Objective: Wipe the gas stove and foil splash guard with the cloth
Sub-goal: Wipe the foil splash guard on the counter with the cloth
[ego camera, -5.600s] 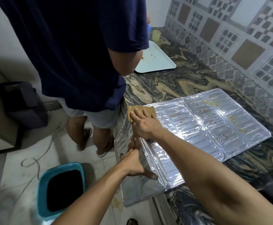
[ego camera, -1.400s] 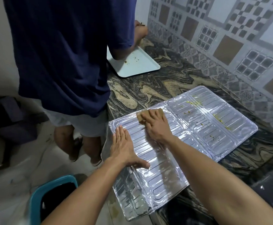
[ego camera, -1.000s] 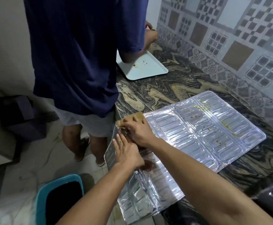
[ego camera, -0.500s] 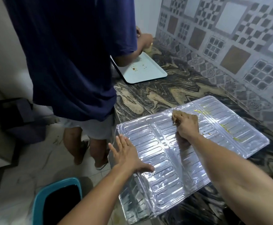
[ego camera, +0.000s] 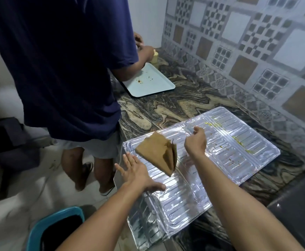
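Note:
The silver foil splash guard (ego camera: 226,156) lies flat on the marbled counter, its near-left end hanging over the counter edge. Yellow-green and brown food specks dot its far right panels. My left hand (ego camera: 137,173) lies flat, fingers spread, on the guard's left edge. The brown cloth (ego camera: 158,153) is spread out and raised over the guard's left panel, between my hands. My right hand (ego camera: 196,142) is curled just to the right of the cloth; whether it grips a corner is unclear. A dark glossy surface (ego camera: 300,205), perhaps the stove, shows at the lower right.
Another person in a navy shirt (ego camera: 66,66) stands close on the left at the counter, hands near a pale blue tray (ego camera: 148,82). A teal bin (ego camera: 57,230) sits on the floor below. The tiled wall (ego camera: 247,42) runs behind the counter (ego camera: 162,107).
My right hand has lifted off the foil's middle panel, and the cloth that lay bunched under it now hangs spread open to its left. My left hand stays on the left edge.

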A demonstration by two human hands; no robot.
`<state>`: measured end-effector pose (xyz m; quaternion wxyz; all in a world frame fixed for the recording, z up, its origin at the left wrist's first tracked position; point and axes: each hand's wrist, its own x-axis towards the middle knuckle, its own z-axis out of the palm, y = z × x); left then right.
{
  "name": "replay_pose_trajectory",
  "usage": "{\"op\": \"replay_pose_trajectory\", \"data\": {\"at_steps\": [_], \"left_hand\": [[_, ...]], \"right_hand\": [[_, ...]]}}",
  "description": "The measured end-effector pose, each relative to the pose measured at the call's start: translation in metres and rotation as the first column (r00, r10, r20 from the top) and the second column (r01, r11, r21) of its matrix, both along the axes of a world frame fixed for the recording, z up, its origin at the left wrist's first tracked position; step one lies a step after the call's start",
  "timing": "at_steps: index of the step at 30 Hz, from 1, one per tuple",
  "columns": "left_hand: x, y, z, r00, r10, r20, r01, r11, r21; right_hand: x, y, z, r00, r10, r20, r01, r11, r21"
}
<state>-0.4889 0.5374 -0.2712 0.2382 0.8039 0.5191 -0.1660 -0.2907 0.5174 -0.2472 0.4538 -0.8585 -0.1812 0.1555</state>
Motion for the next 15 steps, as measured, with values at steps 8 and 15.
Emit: {"op": "replay_pose_trajectory", "data": {"at_steps": [8, 15], "left_hand": [[-0.002, -0.003, 0.005, 1.0, 0.004, 0.015, -0.004, 1.0, 0.006], [-0.004, -0.004, 0.0, 0.999, 0.019, 0.041, -0.02, 1.0, 0.015]], "right_hand": [[-0.038, 0.001, -0.018, 0.042, 0.922, 0.384, -0.602, 0.331, -0.727], [-0.037, 0.015, -0.037, -0.088, 0.964, 0.252, -0.539, 0.167, -0.826]]}}
